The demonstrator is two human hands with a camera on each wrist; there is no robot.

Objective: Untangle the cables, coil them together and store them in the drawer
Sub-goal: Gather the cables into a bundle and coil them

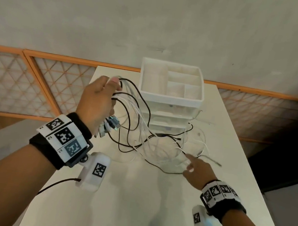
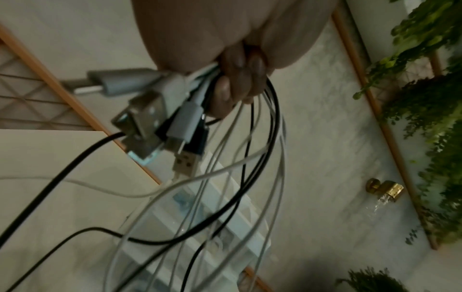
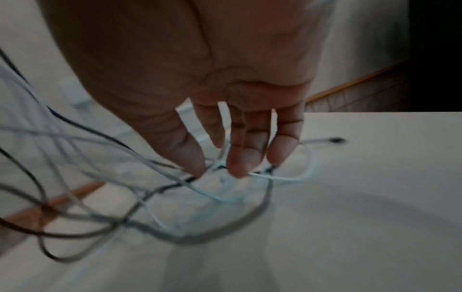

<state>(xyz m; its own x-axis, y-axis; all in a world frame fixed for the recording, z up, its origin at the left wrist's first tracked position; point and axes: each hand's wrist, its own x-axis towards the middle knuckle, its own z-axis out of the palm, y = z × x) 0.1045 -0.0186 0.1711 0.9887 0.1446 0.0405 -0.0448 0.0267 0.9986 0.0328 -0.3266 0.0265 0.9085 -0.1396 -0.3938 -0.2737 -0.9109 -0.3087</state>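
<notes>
- The cables (image 1: 139,123) are thin and bendy, some white and some black, all mixed in loose loops.
- The left hand (image 1: 97,101) is held up over the surface (image 1: 134,195), with its fingers (image 2: 225,89) curled tight around a bunch of the cables.
- The plugs (image 2: 150,118) stick out under that hand: flat metal ends with grey and white plastic grips.
- From the left hand the cables hang down and spread out in a messy heap on the surface, in front of the drawer box (image 1: 170,96).
- The right hand (image 1: 196,170) is low, at the near side of the heap.
- Its fingers (image 3: 240,158) are nearly straight and a bit apart, and their tips touch a white loop and a black one. The wrist view is blurry, so I cannot tell if they pinch anything.
- The drawer box is white plastic, square, with see-through drawers stacked one on top of another.
- Its top is an open tray split into a few small boxes. What lies in them is too pale to make out.
- The surface is smooth and white.
- Behind it stands a grey wall (image 1: 156,19) with an orange wood rail and a criss-cross screen (image 1: 26,82).
</notes>
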